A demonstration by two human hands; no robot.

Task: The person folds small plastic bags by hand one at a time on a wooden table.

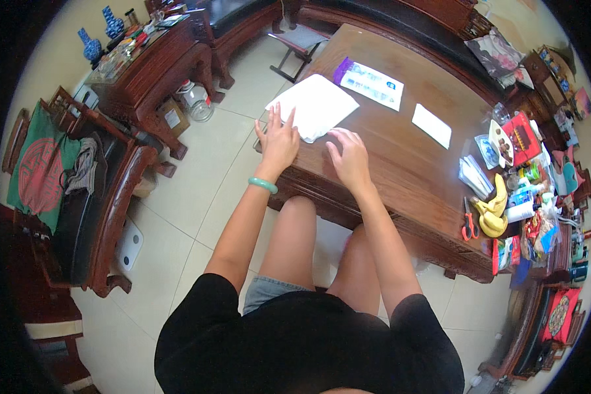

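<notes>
A white sheet (317,106), perhaps paper or thin cloth, lies at the left end of the brown wooden table (389,147). My left hand (279,143), with a green bangle at the wrist, rests fingers spread on the sheet's near left edge. Close to the sheet's near right corner is my right hand (348,155), fingers apart and slightly curled, holding nothing; whether its fingertips touch the sheet I cannot tell. Behind the sheet lies a flat white packet with a purple end (374,84). Farther right there is a small white rectangular sheet (432,125).
Orange-handled scissors (469,227), bananas (494,212), plastic-wrapped white items (475,177), a red box (523,139) and several bottles crowd the table's right end. A folding stool (298,42) stands beyond the table's far left corner. A carved wooden armchair (103,221) is at left.
</notes>
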